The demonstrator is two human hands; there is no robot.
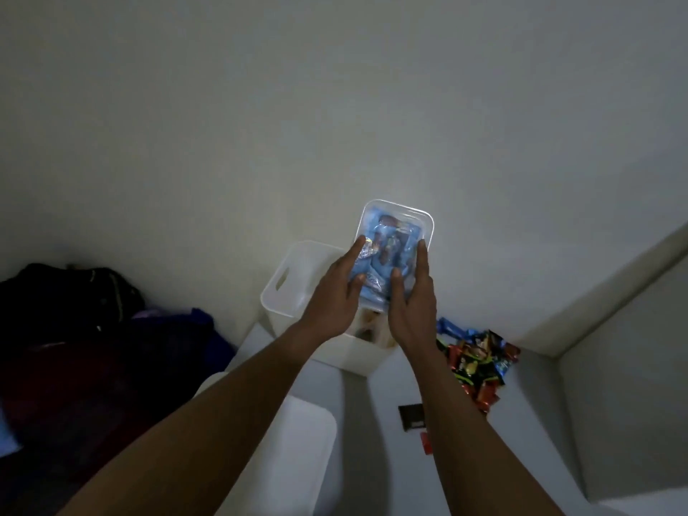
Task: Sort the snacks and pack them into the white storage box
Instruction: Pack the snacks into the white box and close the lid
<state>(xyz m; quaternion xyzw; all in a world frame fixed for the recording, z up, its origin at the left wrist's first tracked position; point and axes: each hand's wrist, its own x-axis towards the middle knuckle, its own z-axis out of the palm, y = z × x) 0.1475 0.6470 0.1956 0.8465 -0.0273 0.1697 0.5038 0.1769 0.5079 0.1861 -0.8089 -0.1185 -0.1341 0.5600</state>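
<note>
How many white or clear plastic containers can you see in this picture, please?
3: a clear tub of blue snacks held in both hands, the white storage box beneath it, and a white box nearer the camera.

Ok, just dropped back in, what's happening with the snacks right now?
A person holds a small clear container of blue-wrapped snacks between the left hand and the right hand, raised above the white storage box. The box sits on the floor against the wall. A pile of mixed colourful snacks still lies loose to its right, so the sorting isn't finished.
</note>
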